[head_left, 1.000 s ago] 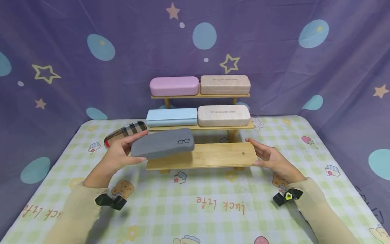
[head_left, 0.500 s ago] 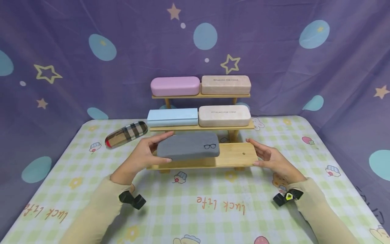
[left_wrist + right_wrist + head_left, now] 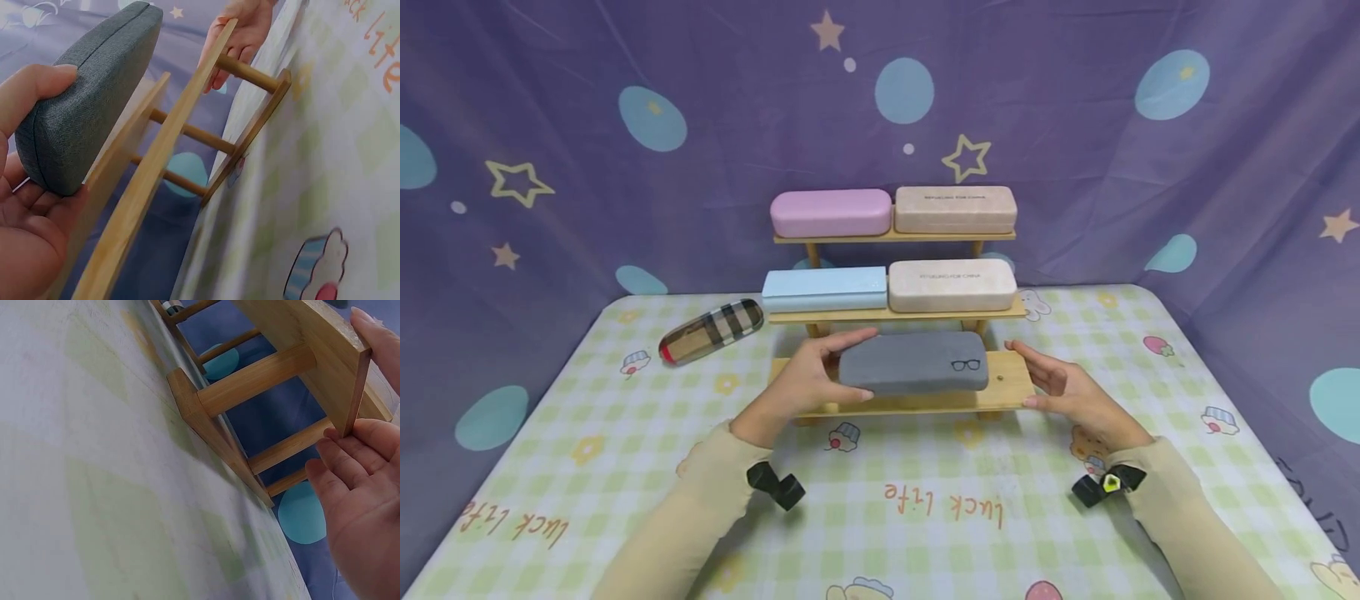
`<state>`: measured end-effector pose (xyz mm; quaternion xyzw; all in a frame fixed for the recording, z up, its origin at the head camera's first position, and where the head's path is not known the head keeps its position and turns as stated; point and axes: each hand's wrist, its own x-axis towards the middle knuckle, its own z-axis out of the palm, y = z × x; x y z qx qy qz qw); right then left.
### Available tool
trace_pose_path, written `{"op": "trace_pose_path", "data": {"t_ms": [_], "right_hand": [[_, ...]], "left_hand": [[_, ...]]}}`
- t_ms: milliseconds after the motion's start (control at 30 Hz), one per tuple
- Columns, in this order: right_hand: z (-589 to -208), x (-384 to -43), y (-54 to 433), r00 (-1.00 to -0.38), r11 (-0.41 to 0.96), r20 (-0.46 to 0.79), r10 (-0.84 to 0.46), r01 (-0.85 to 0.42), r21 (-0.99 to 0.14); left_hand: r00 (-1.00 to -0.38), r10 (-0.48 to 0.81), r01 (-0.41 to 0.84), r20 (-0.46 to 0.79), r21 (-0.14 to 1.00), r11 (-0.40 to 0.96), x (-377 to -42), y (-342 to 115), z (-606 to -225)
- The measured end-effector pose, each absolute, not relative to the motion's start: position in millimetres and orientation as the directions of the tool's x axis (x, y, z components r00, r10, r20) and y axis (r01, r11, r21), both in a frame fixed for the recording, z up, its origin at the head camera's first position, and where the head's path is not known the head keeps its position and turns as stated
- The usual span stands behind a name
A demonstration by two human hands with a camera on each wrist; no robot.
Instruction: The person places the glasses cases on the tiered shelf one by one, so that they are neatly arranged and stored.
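A grey glasses case [image 3: 913, 363] with a small glasses print is gripped at its left end by my left hand [image 3: 808, 375], thumb in front and fingers behind. In the left wrist view the case [image 3: 94, 100] hangs above the lowest board, apart from it. My right hand [image 3: 1078, 396] holds the right end of the lowest board [image 3: 1011, 382] of a three-tier wooden stand. The right wrist view shows the thumb and fingers [image 3: 347, 459] pinching the board's end [image 3: 357, 394].
The upper tier bears a pink case [image 3: 831, 213] and a beige case [image 3: 956, 210]. On the middle tier sit a light blue case [image 3: 824, 289] and a cream case [image 3: 952, 286]. A plaid case [image 3: 711, 332] lies on the checked tablecloth [image 3: 880, 550], left of the stand.
My left hand has carried the grey glasses case rightward, from the lowest board's left end to past its middle. The right hand has stayed at the board's end.
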<state>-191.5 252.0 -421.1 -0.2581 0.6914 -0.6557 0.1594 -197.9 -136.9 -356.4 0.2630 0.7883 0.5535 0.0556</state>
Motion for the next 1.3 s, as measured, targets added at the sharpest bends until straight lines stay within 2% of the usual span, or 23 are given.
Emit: {"op": "trace_pose_path", "data": {"t_ms": [233,367,600,800,1300], "right_hand": [[-421.5,-191.9,254.0,-0.818,0.052,0.112,-0.565,-0.171,-0.984],[-422.7,-193.1,254.0,-0.812,0.051,0.126,-0.570,-0.188,-0.981],[-423.7,-193.7,254.6,-0.818,0.033,0.129,-0.560,-0.178,-0.983],[-423.8,-193.1,253.1,-0.834,0.027,0.127,-0.536,-0.167,-0.986],[-423.3,-191.9,255.1,-0.830,0.067,0.115,-0.546,-0.180,-0.981]], "left_hand": [[-0.871,0.479,0.216,0.107,0.960,0.178,-203.5,-118.0,-363.8],[-0.870,0.486,0.178,0.086,0.973,0.146,-205.1,-108.9,-366.3],[-0.873,0.482,0.209,0.079,0.952,0.222,-207.3,-95.1,-365.8],[-0.852,0.516,0.230,0.089,0.949,0.215,-209.7,-87.8,-366.3],[-0.857,0.509,0.227,0.083,0.947,0.229,-211.7,-81.6,-369.6]]}}
